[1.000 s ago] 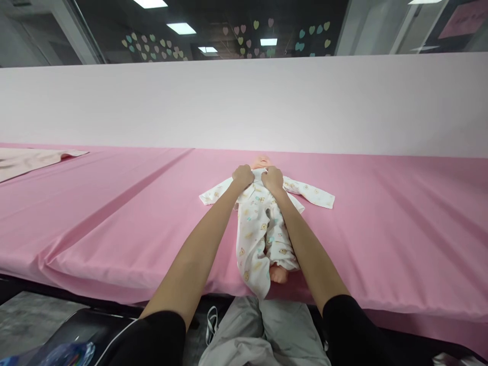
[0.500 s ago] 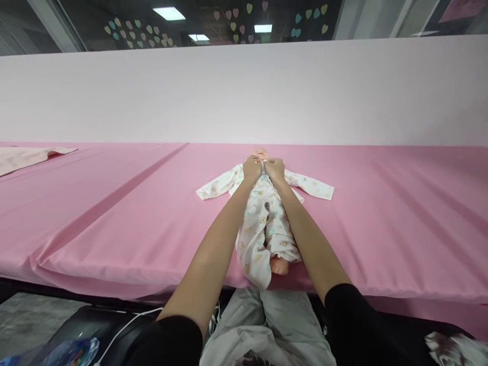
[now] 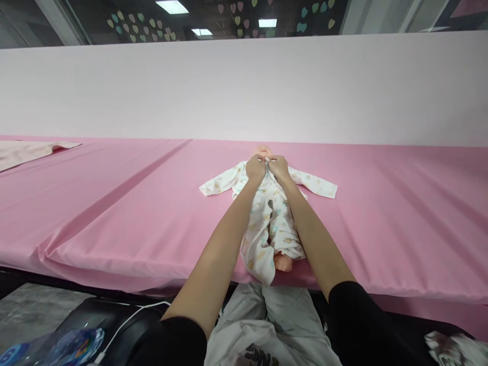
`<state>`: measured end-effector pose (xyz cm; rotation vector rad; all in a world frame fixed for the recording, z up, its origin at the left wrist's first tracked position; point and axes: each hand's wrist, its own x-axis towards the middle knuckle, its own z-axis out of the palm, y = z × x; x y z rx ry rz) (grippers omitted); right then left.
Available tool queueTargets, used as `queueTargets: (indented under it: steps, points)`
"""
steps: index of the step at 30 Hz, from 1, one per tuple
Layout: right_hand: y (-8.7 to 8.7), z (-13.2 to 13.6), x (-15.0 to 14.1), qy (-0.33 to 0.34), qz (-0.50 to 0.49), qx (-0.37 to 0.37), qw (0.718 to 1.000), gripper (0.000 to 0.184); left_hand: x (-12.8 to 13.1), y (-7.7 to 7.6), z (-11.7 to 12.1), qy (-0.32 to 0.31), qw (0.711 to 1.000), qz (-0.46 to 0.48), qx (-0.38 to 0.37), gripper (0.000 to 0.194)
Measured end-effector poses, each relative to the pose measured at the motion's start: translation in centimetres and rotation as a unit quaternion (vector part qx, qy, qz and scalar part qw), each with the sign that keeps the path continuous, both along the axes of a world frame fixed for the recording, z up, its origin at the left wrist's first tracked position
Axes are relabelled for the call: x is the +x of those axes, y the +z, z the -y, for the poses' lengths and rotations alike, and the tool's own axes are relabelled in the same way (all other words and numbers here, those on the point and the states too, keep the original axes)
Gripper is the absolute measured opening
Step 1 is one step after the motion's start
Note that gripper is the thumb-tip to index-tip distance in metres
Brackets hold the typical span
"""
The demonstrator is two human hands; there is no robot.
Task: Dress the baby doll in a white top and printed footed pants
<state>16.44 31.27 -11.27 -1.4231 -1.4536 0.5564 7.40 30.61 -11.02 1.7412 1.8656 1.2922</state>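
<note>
A baby doll [image 3: 282,262] lies on its back on the pink-covered table, dressed in a white patterned romper [image 3: 259,234]. Its head shows at the far end and one bare foot sticks out of a leg opening near me. Both sleeves are spread out to the sides. At the doll's neck, my left hand [image 3: 256,166] pinches the left side of the romper's collar. Close beside it, my right hand [image 3: 278,165] grips the collar's other side. The front opening runs down between my hands; my fingers hide its fastening.
The pink table cover [image 3: 400,218] has folds and reaches a white wall [image 3: 244,91] behind. A pale cloth [image 3: 26,152] lies at the far left. Below the table edge are a plastic bottle [image 3: 72,345], a white cable [image 3: 129,320] and a crumpled cloth [image 3: 457,348].
The view has shifted slightly. My hands stay at the doll's collar, with only small finger movement; the doll and romper lie as before.
</note>
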Motion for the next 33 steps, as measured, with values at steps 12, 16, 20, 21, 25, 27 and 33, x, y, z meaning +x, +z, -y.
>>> queueTargets:
  steps: [12,16,20,21,25,27,33]
  points:
    - [0.9,0.9,0.0,0.008,0.006,-0.004,1.000,0.023,-0.4,-0.4,0.1,-0.012,0.999,0.037,0.012,0.029]
    - [0.9,1.2,0.1,0.033,-0.001,-0.029,0.999,0.024,-0.6,-0.5,0.2,-0.013,0.998,0.052,0.023,0.031]
    - [0.7,1.1,0.0,0.043,0.014,-0.037,0.998,0.021,-0.6,-0.5,0.2,-0.002,0.997,0.069,0.028,0.028]
    - [0.6,1.0,-0.1,0.037,0.023,-0.032,0.999,0.020,-0.5,-0.5,0.1,0.002,0.997,0.072,0.029,0.028]
    - [0.6,0.6,-0.4,0.003,0.079,0.014,0.997,0.013,-0.4,-0.4,0.1,0.015,0.996,0.080,0.036,0.025]
    - [0.6,0.5,-0.6,-0.010,0.105,0.034,0.994,0.012,-0.4,-0.4,0.2,0.011,0.996,0.083,0.040,0.021]
    - [0.5,0.4,-0.9,-0.028,0.143,0.038,0.989,0.012,-0.7,-0.6,0.1,0.001,0.995,0.091,0.044,0.015]
